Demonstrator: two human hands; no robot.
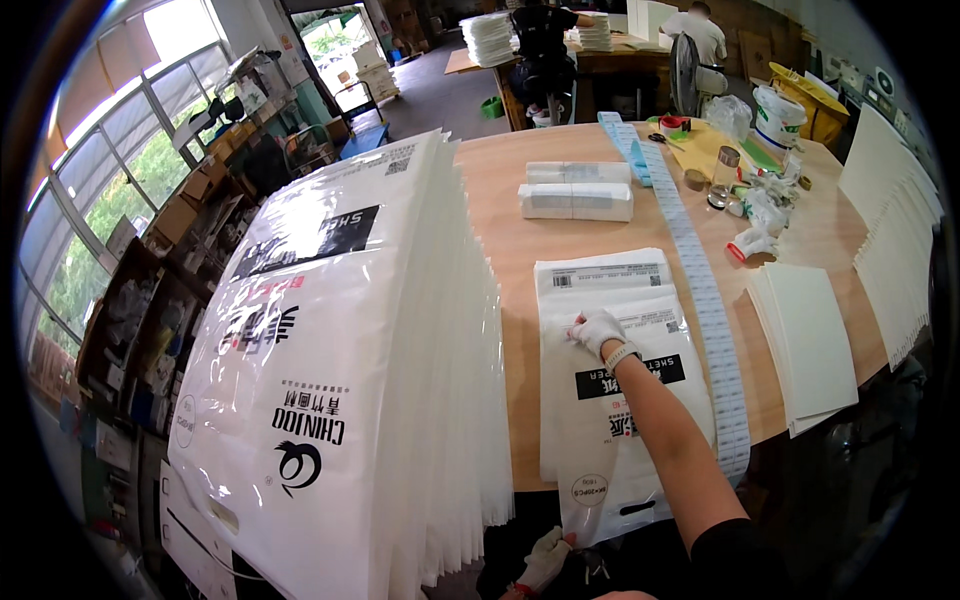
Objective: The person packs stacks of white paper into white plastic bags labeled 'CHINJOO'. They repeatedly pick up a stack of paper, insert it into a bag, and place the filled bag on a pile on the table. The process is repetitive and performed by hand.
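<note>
A clear-and-white plastic packaging bag [655,462] with black printed panels lies on a short pile of similar bags [550,274], shifted toward me so its lower end hangs past the table edge. My right hand [598,332], in a white glove that leaves fingertips bare, is closed with its fingers bunched on the upper part of the bag. At the bag's lower left corner, my left hand [545,560], also gloved, is closed on the film. Its fingers are partly hidden. To the left stands a tall, fanned stack of larger printed bags [290,330].
A long strip of pale blue printed labels [703,300] runs beside the pile. Beyond are two wrapped white bundles [576,202]. At right lie white sheets [806,340], a glass jar [722,178], tape rolls and a white bucket [777,117]. Two people work at a far table.
</note>
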